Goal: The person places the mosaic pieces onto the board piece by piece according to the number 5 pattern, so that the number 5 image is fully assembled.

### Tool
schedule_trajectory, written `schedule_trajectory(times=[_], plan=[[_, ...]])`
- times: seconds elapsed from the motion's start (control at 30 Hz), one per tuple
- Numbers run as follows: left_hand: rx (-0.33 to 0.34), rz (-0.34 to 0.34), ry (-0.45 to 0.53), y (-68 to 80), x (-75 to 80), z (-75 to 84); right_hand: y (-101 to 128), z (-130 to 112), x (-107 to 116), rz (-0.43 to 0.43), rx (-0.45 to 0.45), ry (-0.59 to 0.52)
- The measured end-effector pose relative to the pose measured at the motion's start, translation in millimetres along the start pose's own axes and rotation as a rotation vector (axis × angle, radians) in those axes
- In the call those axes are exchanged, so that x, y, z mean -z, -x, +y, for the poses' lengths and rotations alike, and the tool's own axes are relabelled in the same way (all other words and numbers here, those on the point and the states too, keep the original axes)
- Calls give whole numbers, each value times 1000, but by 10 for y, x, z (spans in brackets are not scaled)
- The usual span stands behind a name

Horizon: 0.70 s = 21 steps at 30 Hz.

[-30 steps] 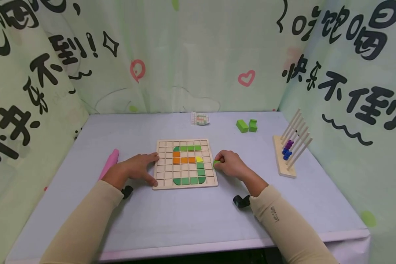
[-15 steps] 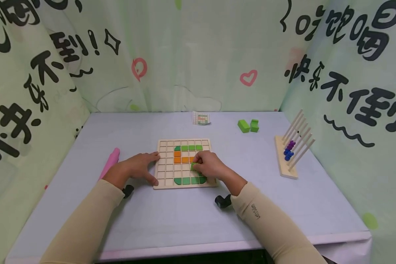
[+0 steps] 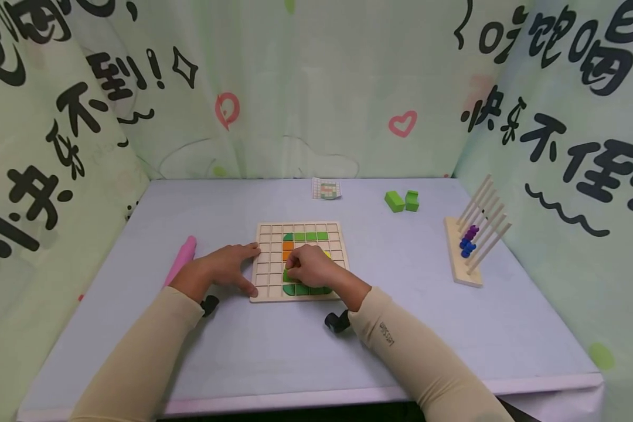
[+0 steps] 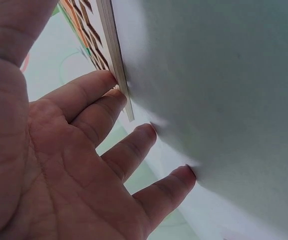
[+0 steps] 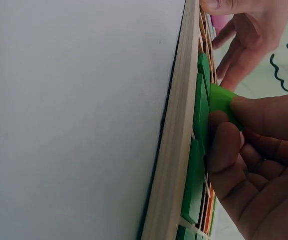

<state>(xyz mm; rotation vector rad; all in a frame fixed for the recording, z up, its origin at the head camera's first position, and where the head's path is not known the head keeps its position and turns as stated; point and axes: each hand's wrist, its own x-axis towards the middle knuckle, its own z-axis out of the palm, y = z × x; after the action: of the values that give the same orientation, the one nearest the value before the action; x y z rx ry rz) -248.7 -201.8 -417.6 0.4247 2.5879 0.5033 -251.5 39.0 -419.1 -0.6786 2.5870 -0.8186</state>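
A wooden grid board (image 3: 268,266) lies mid-table, with green, orange and yellow tiles set in its squares. My left hand (image 3: 223,271) rests at its left edge, fingers spread; in the left wrist view the fingertips (image 4: 115,92) touch the board's side and the tabletop. Over the board, my right hand (image 3: 316,268) pinches a light green tile (image 5: 221,100) between thumb and fingers, just above the row of dark green tiles (image 5: 201,112) along the near side. The right hand hides part of the orange and green tiles in the head view.
A small pattern card (image 3: 326,189) lies at the back. Two light green blocks (image 3: 394,201) sit to its right. At the right stands a wooden peg rack (image 3: 460,258) with blue and purple beads. A pink object (image 3: 181,258) lies left, partly behind the left hand.
My right hand has carried the light green tile from the board's right edge leftward, to a spot over the lower left of the tile pattern. The left hand has stayed at the board's edge.
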Motion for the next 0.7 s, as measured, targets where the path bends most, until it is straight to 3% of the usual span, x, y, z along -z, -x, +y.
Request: schedule_trajectory(times=[0.7], plan=[[3,0,-7,-14,-3,-14,-17,-101,-149,55,47,235]])
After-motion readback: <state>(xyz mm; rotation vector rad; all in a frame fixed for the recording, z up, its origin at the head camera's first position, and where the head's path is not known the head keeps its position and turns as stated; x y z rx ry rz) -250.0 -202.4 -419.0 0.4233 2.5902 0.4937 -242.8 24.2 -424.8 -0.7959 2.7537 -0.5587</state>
